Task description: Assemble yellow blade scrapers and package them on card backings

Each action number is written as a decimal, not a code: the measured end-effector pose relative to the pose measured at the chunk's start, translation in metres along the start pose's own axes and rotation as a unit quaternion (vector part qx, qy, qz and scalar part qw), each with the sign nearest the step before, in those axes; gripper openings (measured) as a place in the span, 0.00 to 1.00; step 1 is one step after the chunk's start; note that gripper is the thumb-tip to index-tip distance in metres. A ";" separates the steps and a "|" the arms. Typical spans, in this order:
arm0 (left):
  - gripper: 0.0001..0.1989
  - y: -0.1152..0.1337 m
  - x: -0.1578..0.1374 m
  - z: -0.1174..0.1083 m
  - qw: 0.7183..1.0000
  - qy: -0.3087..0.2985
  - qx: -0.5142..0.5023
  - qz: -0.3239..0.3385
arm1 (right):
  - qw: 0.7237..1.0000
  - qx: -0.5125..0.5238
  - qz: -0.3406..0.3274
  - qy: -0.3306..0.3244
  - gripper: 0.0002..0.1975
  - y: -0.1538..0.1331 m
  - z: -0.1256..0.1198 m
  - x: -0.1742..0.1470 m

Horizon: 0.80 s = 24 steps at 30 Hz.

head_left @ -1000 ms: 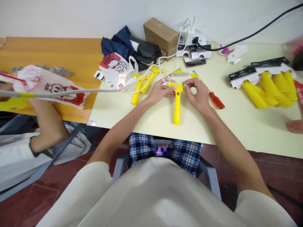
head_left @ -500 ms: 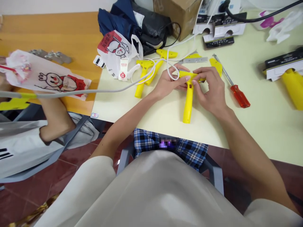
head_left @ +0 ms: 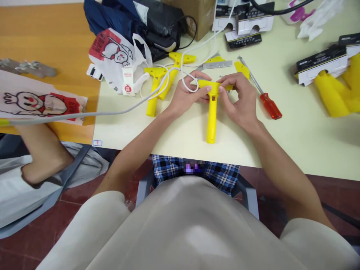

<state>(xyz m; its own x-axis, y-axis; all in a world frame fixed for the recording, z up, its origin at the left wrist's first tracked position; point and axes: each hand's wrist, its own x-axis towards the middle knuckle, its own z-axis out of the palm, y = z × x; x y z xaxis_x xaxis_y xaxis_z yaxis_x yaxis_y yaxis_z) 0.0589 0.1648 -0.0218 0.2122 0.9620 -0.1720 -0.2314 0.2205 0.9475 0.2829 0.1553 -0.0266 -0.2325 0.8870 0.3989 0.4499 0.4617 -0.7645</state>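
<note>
A yellow T-shaped scraper [head_left: 212,116] is held between my two hands, its handle pointing back toward me. My left hand [head_left: 186,93] pinches the left end of its head, thumb on top. At the right end, my right hand [head_left: 241,98] grips the head with thumb and fingers; the fingertips partly cover it. Two more yellow scrapers, one nearer [head_left: 153,92] and one farther [head_left: 174,71], lie left of my left hand. Beyond my hands are a flat metal blade [head_left: 218,65] and a yellow piece [head_left: 242,69]. A screwdriver with a red handle [head_left: 270,106] lies right of my right hand.
A white cable [head_left: 123,112] loops over the table near my left hand. Behind stand a printed plastic bag [head_left: 112,56], a dark umbrella-like bundle [head_left: 118,26] and a cardboard box [head_left: 201,18]. Packaged yellow tools [head_left: 330,93] lie right. Another person's arm [head_left: 45,150] is at left.
The view has swung to the right, so the table's things appear farther left. Both hands keep hold of the scraper, with little change in grip.
</note>
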 end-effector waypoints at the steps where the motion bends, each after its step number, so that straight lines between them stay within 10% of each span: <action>1: 0.17 -0.001 0.000 0.000 1.000 -0.006 0.014 0.008 | 1.000 0.002 0.006 -0.003 0.26 0.000 0.000 0.000; 11: 0.20 0.003 -0.004 0.000 0.998 0.024 -0.044 -0.042 | 0.999 -0.009 0.029 0.021 0.29 0.008 0.002 0.000; 24: 0.24 -0.011 0.006 -0.006 0.996 -0.029 0.039 0.070 | 0.960 0.260 0.099 0.034 0.31 0.010 0.008 0.008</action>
<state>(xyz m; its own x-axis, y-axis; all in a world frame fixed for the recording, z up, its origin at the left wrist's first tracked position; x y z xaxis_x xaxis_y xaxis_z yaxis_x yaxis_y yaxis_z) 0.0573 0.1688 -0.0345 0.2382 0.9710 -0.0222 -0.1884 0.0686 0.9797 0.2788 0.1665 -0.0348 -0.1219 0.9634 0.2387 -0.0150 0.2387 -0.9710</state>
